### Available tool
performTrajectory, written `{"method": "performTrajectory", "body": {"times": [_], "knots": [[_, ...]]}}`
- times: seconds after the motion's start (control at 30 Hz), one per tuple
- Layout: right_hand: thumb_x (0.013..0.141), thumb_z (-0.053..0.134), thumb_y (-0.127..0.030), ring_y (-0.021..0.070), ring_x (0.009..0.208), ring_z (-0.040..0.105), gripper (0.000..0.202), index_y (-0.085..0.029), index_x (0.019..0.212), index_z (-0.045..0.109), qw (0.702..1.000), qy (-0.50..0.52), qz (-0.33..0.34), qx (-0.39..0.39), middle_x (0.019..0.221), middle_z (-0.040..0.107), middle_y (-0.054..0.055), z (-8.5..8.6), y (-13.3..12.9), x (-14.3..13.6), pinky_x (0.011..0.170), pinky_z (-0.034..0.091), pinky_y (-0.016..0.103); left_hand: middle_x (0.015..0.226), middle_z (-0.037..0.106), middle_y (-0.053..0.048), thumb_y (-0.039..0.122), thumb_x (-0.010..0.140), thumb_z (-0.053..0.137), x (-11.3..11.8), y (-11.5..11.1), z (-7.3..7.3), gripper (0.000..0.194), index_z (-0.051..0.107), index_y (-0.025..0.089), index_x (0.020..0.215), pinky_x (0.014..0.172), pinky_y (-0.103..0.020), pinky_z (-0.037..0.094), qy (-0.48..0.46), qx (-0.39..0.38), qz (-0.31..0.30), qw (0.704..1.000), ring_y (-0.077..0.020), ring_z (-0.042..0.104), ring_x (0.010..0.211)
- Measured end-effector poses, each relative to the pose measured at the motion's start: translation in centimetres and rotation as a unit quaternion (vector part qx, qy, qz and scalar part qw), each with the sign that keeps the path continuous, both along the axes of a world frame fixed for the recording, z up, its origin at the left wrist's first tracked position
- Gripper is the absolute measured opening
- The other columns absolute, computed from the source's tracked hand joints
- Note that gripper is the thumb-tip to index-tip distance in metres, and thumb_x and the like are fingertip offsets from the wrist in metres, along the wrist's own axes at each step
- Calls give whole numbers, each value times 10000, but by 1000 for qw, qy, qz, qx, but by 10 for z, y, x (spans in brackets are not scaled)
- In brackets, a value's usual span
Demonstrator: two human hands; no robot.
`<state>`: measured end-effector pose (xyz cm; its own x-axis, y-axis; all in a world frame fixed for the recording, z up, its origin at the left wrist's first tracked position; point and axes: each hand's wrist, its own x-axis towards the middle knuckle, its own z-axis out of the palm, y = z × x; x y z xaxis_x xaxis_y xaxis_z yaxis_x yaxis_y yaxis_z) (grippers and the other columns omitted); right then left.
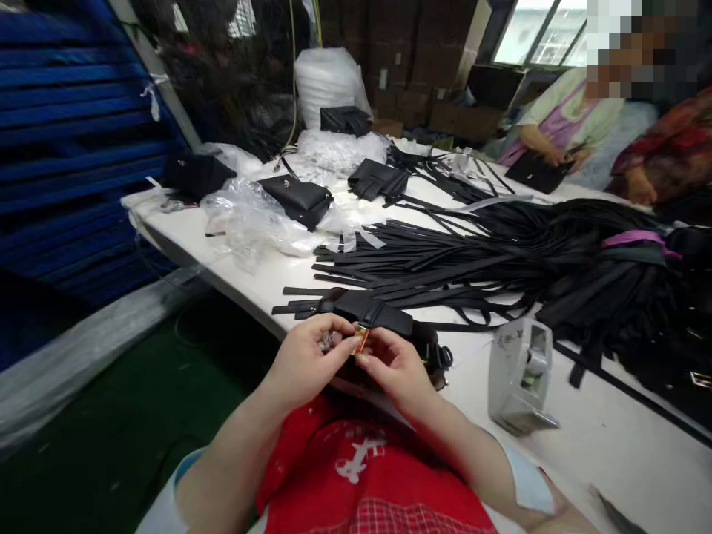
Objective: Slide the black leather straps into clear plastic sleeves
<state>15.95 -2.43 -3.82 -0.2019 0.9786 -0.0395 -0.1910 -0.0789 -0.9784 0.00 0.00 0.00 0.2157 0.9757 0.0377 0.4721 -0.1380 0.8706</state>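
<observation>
Red apron (423, 467) cloth with a white printed figure lies just below the hands. Left hand (311, 356) and right hand (397, 363) meet over the near edge of the white table (628, 452), their fingertips pinching a small red tag (362, 340) between them. Curled fingers of the left hand also hold some small shiny bits (328, 340), too blurred to name. Just behind the hands, partly hidden by them, lies a black bag (383, 315); whether they touch it, I cannot tell. Right of the right hand stands a tape dispenser (520, 374). Beyond the hands spreads a bundle of black straps (472, 252), with a purple band (634, 237) around it farther right. Ahead and leftward lie clear plastic bags (250, 219) beside a black purse (297, 196). Well beyond the right hand, a co-worker (564, 122) holds a dark pouch (537, 172).
</observation>
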Motion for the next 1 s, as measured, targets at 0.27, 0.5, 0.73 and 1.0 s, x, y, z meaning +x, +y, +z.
{"method": "performTrajectory", "body": {"times": [0.27, 0.5, 0.73, 1.0], "knots": [[773, 633, -218, 118, 700, 525, 141, -169, 905, 630, 999, -24, 16, 17, 780, 598, -2, -2, -1, 2, 678, 430, 238, 670, 669, -13, 401, 749, 671, 5, 12, 2, 243, 690, 159, 743, 598, -236, 456, -72, -53, 32, 996, -142, 582, 624], [803, 593, -195, 124, 684, 548, 73, -160, 859, 626, 990, -119, -10, 76, 758, 618, 0, -2, 0, 3, 652, 430, 234, 684, 679, -20, 388, 753, 662, 2, 15, 2, 238, 674, 157, 699, 635, -247, 465, -68, -58, 7, 996, -149, 591, 652], [820, 574, -199, 120, 648, 531, 43, -161, 811, 592, 976, -174, -35, 127, 715, 588, -9, 1, -3, 0, 619, 427, 230, 729, 646, -18, 284, 847, 563, 8, -1, 6, 179, 602, 173, 712, 656, -253, 455, -23, 40, -26, 999, -152, 583, 709], [768, 689, -259, 123, 703, 582, 252, -175, 1005, 673, 1000, 20, -9, 4, 824, 653, 18, -2, -2, 3, 671, 470, 243, 720, 628, -8, 283, 899, 537, 5, -13, 7, 195, 590, 179, 742, 649, -248, 450, -11, 118, 55, 991, -139, 580, 687]]}}
